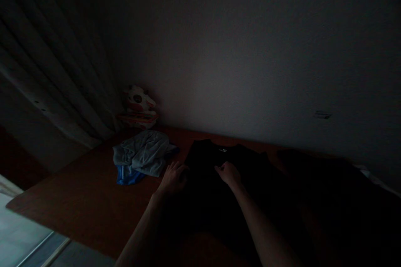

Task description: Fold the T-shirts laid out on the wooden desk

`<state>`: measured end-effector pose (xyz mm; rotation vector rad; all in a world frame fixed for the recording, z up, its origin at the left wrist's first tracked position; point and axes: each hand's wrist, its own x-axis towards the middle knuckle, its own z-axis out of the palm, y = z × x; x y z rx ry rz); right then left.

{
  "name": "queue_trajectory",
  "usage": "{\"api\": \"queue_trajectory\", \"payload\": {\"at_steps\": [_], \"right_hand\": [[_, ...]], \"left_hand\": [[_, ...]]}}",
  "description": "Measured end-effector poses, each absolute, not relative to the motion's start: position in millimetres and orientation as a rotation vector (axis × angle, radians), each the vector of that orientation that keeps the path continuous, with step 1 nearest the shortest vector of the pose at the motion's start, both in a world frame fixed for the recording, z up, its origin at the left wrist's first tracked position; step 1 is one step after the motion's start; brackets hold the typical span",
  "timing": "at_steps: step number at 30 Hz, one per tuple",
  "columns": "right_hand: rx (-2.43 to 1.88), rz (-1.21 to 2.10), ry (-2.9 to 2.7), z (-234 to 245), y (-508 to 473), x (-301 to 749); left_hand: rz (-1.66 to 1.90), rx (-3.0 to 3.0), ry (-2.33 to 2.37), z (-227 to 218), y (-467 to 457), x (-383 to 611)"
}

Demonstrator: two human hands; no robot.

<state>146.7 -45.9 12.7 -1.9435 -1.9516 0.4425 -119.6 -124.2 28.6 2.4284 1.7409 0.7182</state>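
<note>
A black shirt [206, 156] lies spread on the brown tabletop, its neckline with a small pale print toward the wall. Over its left side is my left hand [173, 178], fingers loosely bent and apart, the fingertips at the shirt's edge. My right hand [230, 174] is on the shirt's chest below the neckline, thumb and forefinger closed together on the dark cloth. Deep shadow hides the folds at the fingertips and the lower part of the shirt.
Left of the shirt is a crumpled grey garment [150, 150] with a blue piece of cloth [128, 175] under it. A cow-shaped toy [139, 106] stands in the corner by the curtain [62, 58]. More dark cloth [326, 171] lies at the right along the wall [238, 50].
</note>
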Motion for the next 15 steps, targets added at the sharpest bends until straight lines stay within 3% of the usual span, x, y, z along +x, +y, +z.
{"api": "queue_trajectory", "payload": {"at_steps": [15], "right_hand": [[-1.883,0.313,-1.959,27,-54,146]], "left_hand": [[0.723,2.541,1.533,24,-124,-126]]}}
